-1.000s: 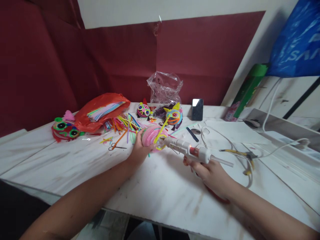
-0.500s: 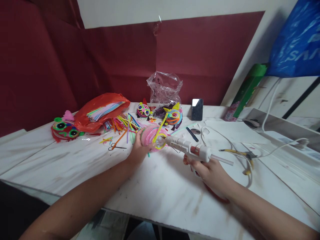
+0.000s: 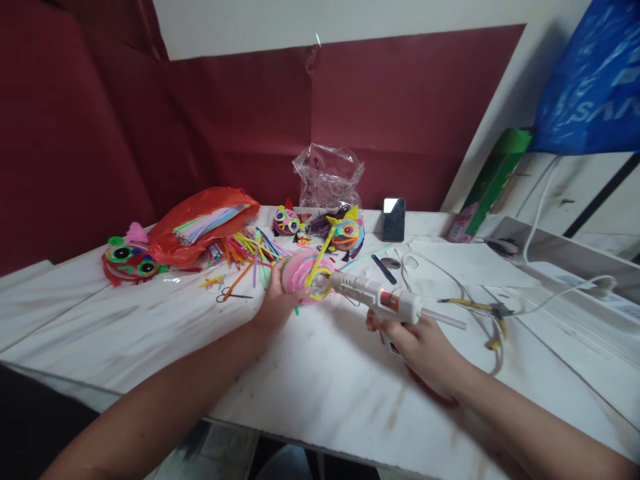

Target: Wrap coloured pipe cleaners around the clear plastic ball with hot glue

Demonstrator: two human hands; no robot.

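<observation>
Dark red paper (image 3: 240,120) covers much of the wall behind a white marbled table (image 3: 300,373), and near the middle of that table is a pink ball (image 3: 296,273), held by the person. Their left hand (image 3: 279,293) is curled around the ball's left side, with the thumb on the near side. On the ball's right side is a clear round patch (image 3: 320,285) edged in yellow, and a yellow strip (image 3: 320,263) slants up from it.

To the right of the ball, the right hand (image 3: 420,343) is closed around the handle of a white glue gun (image 3: 380,297). Its nozzle points left at the clear patch; whether the two touch, I cannot tell.

Just behind the ball sit two decorated heads: a small one (image 3: 287,221) with a pink and yellow face, and a larger blue and orange one (image 3: 347,233) with yellow ears. Left of the ball lie scissors (image 3: 233,295), loose coloured pipe cleaners (image 3: 245,247), a red bag (image 3: 200,220) and, farthest out, a red head (image 3: 131,260) with big black eyes. Behind the ball and to its right, a phone (image 3: 393,220) leans upright; a black pen-like tool (image 3: 384,269) lies nearer the ball.
</observation>
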